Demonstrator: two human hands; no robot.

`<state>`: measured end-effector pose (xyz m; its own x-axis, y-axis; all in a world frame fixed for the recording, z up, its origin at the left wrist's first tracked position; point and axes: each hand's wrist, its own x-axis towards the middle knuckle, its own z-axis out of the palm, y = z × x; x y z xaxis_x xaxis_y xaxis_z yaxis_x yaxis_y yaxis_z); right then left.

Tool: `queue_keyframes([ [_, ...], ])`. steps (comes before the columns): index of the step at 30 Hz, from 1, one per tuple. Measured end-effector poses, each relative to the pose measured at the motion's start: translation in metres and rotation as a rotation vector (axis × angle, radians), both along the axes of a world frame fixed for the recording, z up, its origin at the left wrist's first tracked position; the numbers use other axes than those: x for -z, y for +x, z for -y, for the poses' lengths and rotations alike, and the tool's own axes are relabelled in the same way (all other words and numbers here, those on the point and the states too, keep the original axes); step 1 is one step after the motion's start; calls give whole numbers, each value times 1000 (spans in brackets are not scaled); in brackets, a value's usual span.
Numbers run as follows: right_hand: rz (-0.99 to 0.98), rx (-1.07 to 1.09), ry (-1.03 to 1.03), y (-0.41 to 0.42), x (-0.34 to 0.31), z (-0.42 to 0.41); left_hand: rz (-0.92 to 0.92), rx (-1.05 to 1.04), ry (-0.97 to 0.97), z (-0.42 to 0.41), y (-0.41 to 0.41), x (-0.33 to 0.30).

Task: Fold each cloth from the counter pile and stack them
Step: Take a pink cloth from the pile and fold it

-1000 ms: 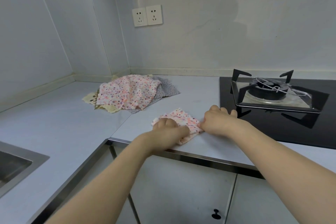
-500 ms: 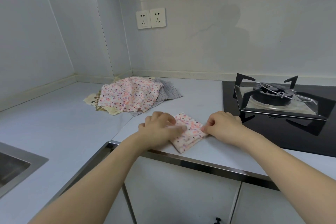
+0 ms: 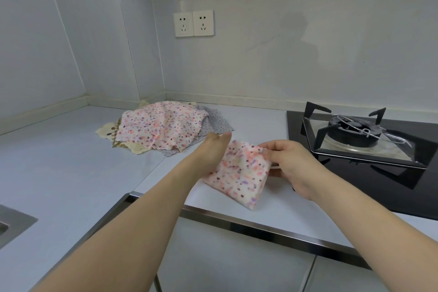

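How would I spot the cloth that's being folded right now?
Start at the black gas stove on the right of the counter. Just left of it, near the counter's front edge, two hands hold up a small folded cloth. Unlike the loose pile in the corner, it is a compact, folded rectangle.

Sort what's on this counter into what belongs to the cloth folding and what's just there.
Part of the job: folded floral cloth, held by right hand, with left hand alongside; unfolded cloth pile.

Just there: gas stove, wall sockets, sink.
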<state>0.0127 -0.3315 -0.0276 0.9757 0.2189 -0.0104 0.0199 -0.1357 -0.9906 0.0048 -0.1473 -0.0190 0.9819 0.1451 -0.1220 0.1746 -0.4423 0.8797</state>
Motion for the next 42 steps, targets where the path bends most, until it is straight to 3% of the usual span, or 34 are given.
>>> queue_keyframes([
  [3,-30,127,81,5,2,-4,2,98,-93,2,-3,-1],
  [7,-113,251,206,6,0,-12,220,20,-91,12,-8,5],
  [10,-157,262,131,1,-2,-22,368,0,-74,19,-12,10],
  [12,-84,297,20,3,5,-29,451,-38,-29,21,-11,11],
  [17,320,443,-170,6,20,-34,563,-146,174,23,-4,24],
  [22,389,459,-294,16,33,-37,570,-144,203,20,6,37],
  [30,376,433,-227,17,32,-36,546,-151,134,21,6,35],
  [37,113,311,-51,-14,-4,-16,284,-134,-178,29,-28,-1],
  [42,95,339,42,-19,-57,9,301,-87,-288,42,-39,-59],
])
